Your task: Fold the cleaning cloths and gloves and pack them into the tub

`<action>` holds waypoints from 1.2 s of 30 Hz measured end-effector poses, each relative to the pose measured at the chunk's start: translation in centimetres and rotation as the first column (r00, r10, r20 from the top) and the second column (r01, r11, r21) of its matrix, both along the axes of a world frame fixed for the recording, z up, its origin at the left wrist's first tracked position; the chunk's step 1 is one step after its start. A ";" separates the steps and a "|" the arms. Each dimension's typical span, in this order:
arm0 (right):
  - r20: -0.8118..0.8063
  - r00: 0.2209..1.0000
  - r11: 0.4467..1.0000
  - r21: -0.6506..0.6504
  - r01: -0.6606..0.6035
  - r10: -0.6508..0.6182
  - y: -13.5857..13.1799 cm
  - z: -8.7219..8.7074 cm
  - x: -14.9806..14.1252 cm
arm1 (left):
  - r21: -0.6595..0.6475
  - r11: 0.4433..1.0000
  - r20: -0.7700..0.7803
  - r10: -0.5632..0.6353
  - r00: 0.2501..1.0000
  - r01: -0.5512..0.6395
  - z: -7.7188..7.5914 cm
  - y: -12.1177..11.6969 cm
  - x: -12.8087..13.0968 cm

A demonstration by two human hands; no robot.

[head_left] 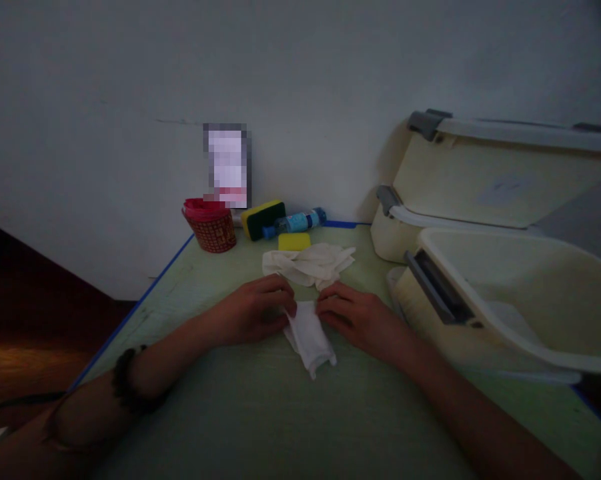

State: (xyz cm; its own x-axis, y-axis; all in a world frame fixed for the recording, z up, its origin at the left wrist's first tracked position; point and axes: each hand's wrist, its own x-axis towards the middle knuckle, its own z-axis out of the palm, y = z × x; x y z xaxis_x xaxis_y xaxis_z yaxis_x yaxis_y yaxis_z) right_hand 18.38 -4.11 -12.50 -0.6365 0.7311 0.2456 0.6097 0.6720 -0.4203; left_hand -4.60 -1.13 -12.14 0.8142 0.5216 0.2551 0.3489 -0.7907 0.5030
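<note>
A folded white cloth (pixel 310 339) lies on the green table in front of me, its near end showing two curled edges. At its upper left, my left hand (pixel 260 307) has its fingers closed on the edge. The fingers of my right hand (pixel 353 312) are closed at the upper right edge of the same cloth. Just beyond both hands is a crumpled white cloth (pixel 310 263), loosely spread. Parts of the folded cloth's far end are hidden by my fingers.
At the back stand a red woven basket (pixel 215 230), a yellow-green sponge (pixel 264 221), a small plastic bottle (pixel 300 221) on its side and a yellow block (pixel 294 241). An open cream bin (pixel 485 333) is at right, stacked bins (pixel 470 180) behind it. The table (pixel 260 427) has blue edging.
</note>
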 end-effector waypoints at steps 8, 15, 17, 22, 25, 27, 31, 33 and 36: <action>-0.082 0.996 0.997 -0.063 0.033 -0.038 0.3 -0.5 -0.1 | 0.027 0.999 0.002 0.021 1.000 -0.021 -0.3 0.1 0.1; -0.076 0.995 0.995 -0.082 0.052 -0.058 0.1 -0.2 -0.2 | -0.006 0.998 -0.080 -0.061 0.995 0.060 0.2 -0.4 -0.1; -0.096 0.991 0.993 -0.086 0.081 -0.089 -0.2 -0.1 -0.3 | -0.023 0.997 -0.088 -0.074 0.993 0.072 0.3 -0.4 0.0; 0.008 0.988 0.973 -0.175 0.153 -0.154 -0.4 -0.4 -0.5 | -0.081 0.997 -0.080 0.010 0.997 -0.016 -0.4 -0.1 0.4; 0.045 0.979 0.953 -0.223 0.205 -0.200 -0.3 -0.7 -0.2 | -0.130 0.987 -0.073 0.088 0.993 -0.097 -0.7 -0.1 0.7; 0.044 0.978 0.946 -0.245 0.210 -0.206 -0.2 -0.7 0.1 | -0.126 0.974 -0.090 0.178 0.980 -0.189 -0.6 -0.2 0.6; 0.050 0.984 0.942 -0.285 0.179 -0.172 -0.6 -0.6 0.2 | -0.085 0.962 -0.163 0.242 0.957 -0.258 -0.1 -0.6 0.5; 0.028 0.986 0.941 -0.296 0.164 -0.163 -0.8 -0.6 -0.1 | -0.076 0.967 -0.177 0.228 0.957 -0.244 -0.1 -0.7 0.5; -0.038 0.982 0.944 -0.284 0.169 -0.187 -1.1 -0.6 -0.9 | -0.073 0.964 -0.169 0.242 0.955 -0.257 -0.4 -0.6 0.7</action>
